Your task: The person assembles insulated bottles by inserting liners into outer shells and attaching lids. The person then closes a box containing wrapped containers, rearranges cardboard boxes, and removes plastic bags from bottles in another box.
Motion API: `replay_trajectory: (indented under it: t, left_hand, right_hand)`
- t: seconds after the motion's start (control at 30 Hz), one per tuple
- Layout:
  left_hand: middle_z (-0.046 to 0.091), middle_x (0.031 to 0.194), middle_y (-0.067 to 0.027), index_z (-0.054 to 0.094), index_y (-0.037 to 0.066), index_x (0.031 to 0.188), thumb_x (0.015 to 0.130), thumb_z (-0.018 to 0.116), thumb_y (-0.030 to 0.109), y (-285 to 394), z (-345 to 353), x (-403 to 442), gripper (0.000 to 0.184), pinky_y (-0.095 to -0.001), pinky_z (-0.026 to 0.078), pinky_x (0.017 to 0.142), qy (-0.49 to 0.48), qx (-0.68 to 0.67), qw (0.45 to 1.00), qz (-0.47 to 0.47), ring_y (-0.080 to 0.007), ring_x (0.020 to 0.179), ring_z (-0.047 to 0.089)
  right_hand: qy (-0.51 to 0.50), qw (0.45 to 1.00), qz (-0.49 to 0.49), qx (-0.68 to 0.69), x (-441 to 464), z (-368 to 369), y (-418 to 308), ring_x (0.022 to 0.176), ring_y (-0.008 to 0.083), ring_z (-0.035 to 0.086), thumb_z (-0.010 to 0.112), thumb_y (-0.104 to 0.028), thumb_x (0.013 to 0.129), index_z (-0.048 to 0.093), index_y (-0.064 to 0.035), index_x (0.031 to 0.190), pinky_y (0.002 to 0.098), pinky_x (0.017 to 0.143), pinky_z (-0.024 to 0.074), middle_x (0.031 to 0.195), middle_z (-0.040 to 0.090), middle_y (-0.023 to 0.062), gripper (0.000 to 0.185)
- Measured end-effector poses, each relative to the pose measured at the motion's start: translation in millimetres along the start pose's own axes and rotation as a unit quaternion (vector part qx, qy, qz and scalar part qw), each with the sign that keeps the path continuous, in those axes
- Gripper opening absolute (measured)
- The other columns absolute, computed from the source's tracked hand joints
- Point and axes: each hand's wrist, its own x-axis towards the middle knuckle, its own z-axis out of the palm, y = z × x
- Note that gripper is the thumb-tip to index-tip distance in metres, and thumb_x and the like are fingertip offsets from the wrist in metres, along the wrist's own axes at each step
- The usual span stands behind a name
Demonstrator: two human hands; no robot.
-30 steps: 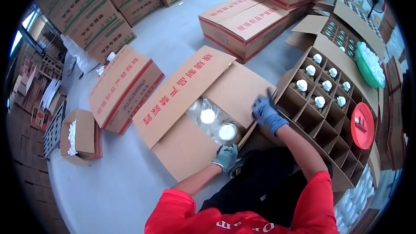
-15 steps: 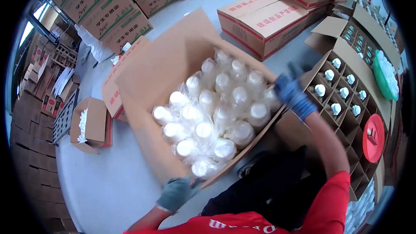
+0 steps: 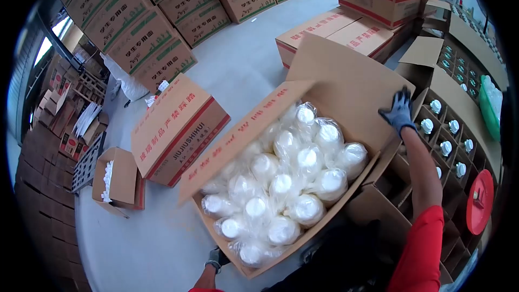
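Observation:
A large open cardboard box (image 3: 367,70) sits before me, filled with several white-capped bottles (image 3: 283,184) wrapped in clear plastic. One printed flap (image 3: 243,135) leans inward over the bottles on the left side, while the far flap stands up. My right hand (image 3: 400,112), in a grey-blue glove, is at the right edge of the far flap with its fingers stretched and apart. Low at the box's near left corner is my gloved left hand (image 3: 218,259); the box hides most of its fingers.
Divided cartons with white-capped bottles (image 3: 427,125), a red lid (image 3: 479,201) and a green basin (image 3: 489,108) stand on the right. A closed carton (image 3: 178,130) and a small open box (image 3: 114,178) lie left. Stacked cartons (image 3: 146,38) rise behind.
The left flap has folded inward over the bottles. My right hand has moved from the box's right side to the far flap's edge. My left hand is lower at the near corner.

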Motion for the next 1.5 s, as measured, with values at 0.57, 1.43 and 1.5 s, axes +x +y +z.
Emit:
replay_trajectory:
  t: [0.57,1.43,1.5]
  left_hand:
    - [0.050,0.130,-0.0067,0.044,-0.004,0.134,0.097,0.048,0.013,60,-309,151,0.041,-0.0273,0.040,0.097,0.440,-0.334,0.830,0.081,-0.0169,0.113,0.050]
    - [0.061,0.112,-0.0265,0.057,0.002,0.122,0.099,0.031,0.040,-35,-256,207,0.051,-0.0450,0.039,0.099,0.015,0.170,0.946,-0.275,-0.0427,0.118,0.049]
    - [0.057,0.124,-0.0243,0.056,0.008,0.125,0.099,0.033,0.042,-10,-270,206,0.049,-0.0471,0.030,0.107,0.060,0.321,0.914,-0.239,-0.0384,0.131,0.040]
  right_hand:
    - [-0.319,0.944,0.040,-0.073,-25,50,-32,0.138,0.0524,0.014,0.066,-0.074,0.061,-0.003,0.0018,0.148,0.0504,0.113,0.0230,0.150,0.004,0.0366,0.135]
    - [-0.230,0.973,-0.021,-0.005,-56,77,-80,0.113,0.0499,0.052,0.083,-0.019,0.056,-0.013,-0.0146,0.150,0.0448,0.095,0.0483,0.150,-0.016,0.0310,0.133]
    - [-0.261,0.965,-0.005,-0.010,-60,77,-82,0.112,0.0495,0.053,0.079,-0.015,0.062,-0.012,-0.0147,0.150,0.0452,0.095,0.0483,0.150,-0.015,0.0318,0.127]
